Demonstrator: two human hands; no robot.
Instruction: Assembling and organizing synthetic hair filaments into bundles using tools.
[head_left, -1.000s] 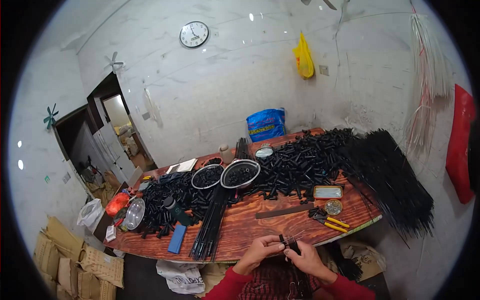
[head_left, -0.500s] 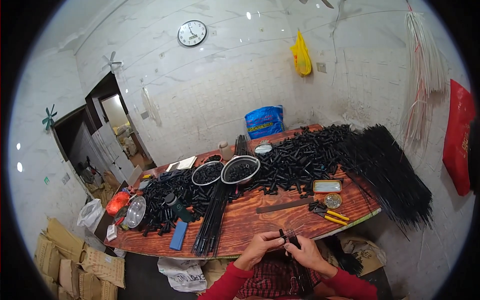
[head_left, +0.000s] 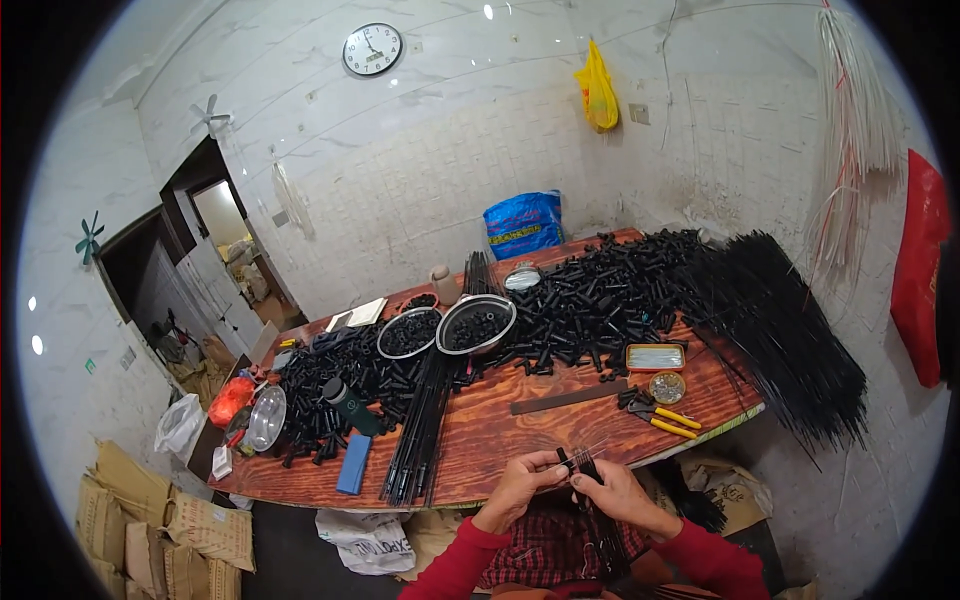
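At the near edge of the wooden table (head_left: 500,440), both my hands work one small black part (head_left: 578,464).

My left hand (head_left: 520,487) and right hand (head_left: 612,490) meet just above my lap, fingertips closed on the black part from opposite sides; thin black rods (head_left: 605,535) run down from it between my forearms. On the table ahead lie a bundle of black rods (head_left: 420,425), a flat metal strip (head_left: 570,397), yellow-handled pliers (head_left: 655,412), a small round tin (head_left: 666,386) and a rectangular tin (head_left: 655,357). Two metal bowls (head_left: 476,322) of black pieces sit further back, beside a large heap of black tube pieces (head_left: 600,300).
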